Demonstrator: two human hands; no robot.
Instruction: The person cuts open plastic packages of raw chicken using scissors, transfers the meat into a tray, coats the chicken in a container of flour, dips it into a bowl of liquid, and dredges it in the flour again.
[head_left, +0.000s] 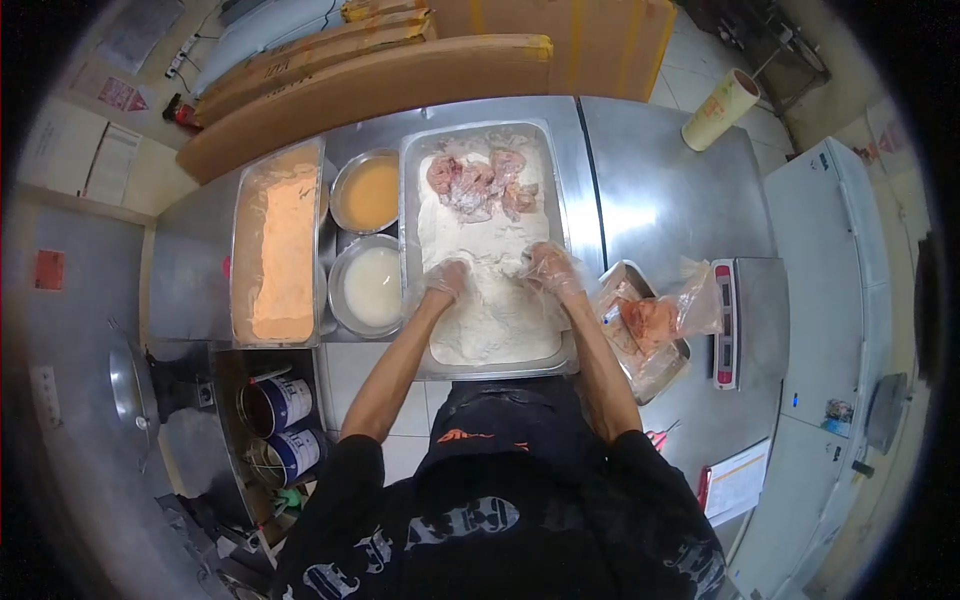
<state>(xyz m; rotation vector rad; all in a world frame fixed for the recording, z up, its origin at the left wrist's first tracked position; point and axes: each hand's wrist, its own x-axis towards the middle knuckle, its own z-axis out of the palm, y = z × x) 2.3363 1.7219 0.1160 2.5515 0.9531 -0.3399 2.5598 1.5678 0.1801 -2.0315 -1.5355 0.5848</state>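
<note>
A deep metal tray [409, 200] of white flour [490, 320] lies in front of me. Both hands wear clear plastic gloves. My left hand [447, 278] is down in the flour near the tray's left wall, its fingertips hidden. Near the right wall, my right hand [550, 268] also reaches into the flour, fingers bent downward and partly covered. Whether either hand grips flour cannot be made out. Beyond the hands, several pieces of raw meat [475, 185], dusted with flour, rest at the tray's far end.
Left of the tray stand a bowl of orange-brown liquid [370, 195], a bowl of whitish liquid [373, 287] and a tray of orange powder [285, 250]. To the right are a bagged orange-red item [650, 322] over a smaller tray [672, 378], a scale [724, 325], a plastic-wrap roll [720, 110] and a clipboard [738, 480].
</note>
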